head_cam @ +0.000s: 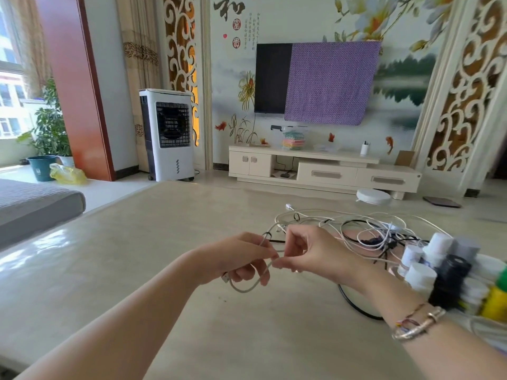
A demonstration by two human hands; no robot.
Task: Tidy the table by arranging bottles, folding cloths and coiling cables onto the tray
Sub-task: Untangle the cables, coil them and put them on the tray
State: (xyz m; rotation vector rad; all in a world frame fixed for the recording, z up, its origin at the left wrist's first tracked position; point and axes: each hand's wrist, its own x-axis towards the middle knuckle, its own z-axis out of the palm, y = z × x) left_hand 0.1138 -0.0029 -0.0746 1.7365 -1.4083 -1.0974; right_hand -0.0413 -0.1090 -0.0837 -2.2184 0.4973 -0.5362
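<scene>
Above the near middle of the counter (137, 242), the left hand (241, 259) has its fingers curled round a small loop of white cable (248, 288), the plug end poking out at its left. Just right of it, the right hand (307, 253) pinches the same cable between thumb and fingertips. To coil well, each new turn should probably match the first loop, fed slack from the tangle of cables (365, 231) farther right. Bottles (439, 267) crowd the right edge; pulling gently should avoid dragging the tangle into them.
</scene>
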